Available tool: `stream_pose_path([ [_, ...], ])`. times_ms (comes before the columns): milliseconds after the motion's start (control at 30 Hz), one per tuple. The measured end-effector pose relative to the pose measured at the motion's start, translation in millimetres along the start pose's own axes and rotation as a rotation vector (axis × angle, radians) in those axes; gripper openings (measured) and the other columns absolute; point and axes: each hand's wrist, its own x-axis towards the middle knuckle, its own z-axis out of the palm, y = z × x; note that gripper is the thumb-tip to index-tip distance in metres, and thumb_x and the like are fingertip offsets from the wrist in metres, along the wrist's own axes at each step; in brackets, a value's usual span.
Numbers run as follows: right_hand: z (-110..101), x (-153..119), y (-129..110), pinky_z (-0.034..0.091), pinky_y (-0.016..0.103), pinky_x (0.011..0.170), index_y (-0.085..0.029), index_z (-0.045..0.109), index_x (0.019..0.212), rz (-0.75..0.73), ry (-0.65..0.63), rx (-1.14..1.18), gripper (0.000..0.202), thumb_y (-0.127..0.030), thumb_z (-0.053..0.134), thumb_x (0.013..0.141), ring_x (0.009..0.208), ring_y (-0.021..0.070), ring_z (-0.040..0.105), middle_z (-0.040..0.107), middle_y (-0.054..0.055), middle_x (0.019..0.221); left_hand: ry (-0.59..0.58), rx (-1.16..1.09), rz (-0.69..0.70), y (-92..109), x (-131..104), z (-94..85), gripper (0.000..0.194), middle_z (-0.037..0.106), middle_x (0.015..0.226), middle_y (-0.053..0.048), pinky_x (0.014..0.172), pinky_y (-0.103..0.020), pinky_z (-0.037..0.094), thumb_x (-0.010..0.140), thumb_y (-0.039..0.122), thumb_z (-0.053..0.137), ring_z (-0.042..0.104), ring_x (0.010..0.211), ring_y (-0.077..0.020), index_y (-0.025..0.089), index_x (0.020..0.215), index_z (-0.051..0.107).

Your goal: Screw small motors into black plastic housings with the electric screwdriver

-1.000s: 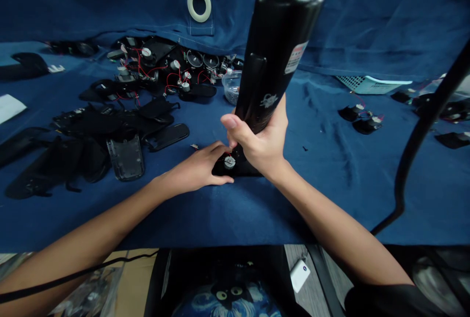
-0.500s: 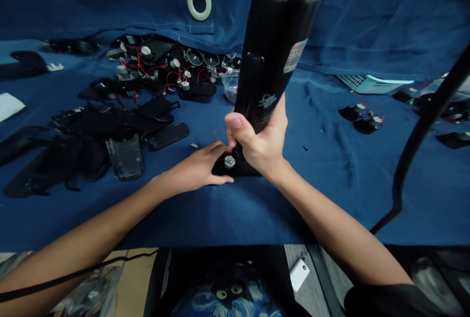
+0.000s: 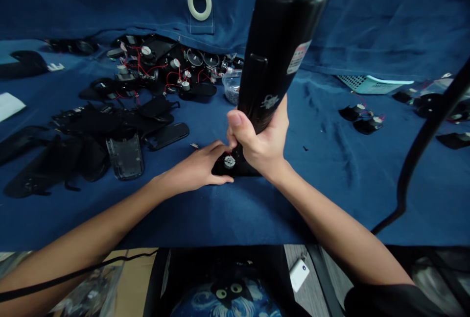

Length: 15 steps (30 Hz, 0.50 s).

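Black driver (upright, clamped in right hand) has open cloth rightward.

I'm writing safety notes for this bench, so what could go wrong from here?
The right hand grips the tilted black tool close to the left hand, so a slip might hurt a finger. The thin red wire beside the silvery round component could get pinched or nicked. The tool's lower end is hidden, so I can't tell how well it sits on the black part.
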Motion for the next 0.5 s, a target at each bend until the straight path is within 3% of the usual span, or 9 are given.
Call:
stream_pose_path([
  [233, 0.6, -2.4, 2.1, 0.060, 0.030, 0.060, -0.030, 0.038, 0.115, -0.031, -0.021, -0.029, 0.048, -0.052, 0.065, 0.082, 0.082, 0.0170, 0.069, 0.066, -0.001, 0.088, -0.008, -0.008, 0.011, 1.1, 1.2, -0.9, 0.061, 0.052, 0.131, -0.013, 0.105, -0.048, 0.041, 0.081, 0.049, 0.068, 0.046, 0.129, -0.0345, 0.019, 0.130, 0.047],
  [500, 0.8, -2.6, -0.8, 0.061, 0.030, 0.062, -0.030, 0.039, 0.115, 0.028, -0.001, 0.006, 0.050, -0.049, 0.069, 0.080, 0.084, 0.0176, 0.070, 0.066, -0.003, 0.085, 0.002, 0.000, 0.021, -0.7, 0.2, -0.8, 0.063, 0.052, 0.133, -0.011, 0.108, -0.049, 0.039, 0.081, 0.048, 0.068, 0.045, 0.131, -0.0339, 0.022, 0.134, 0.044],
])
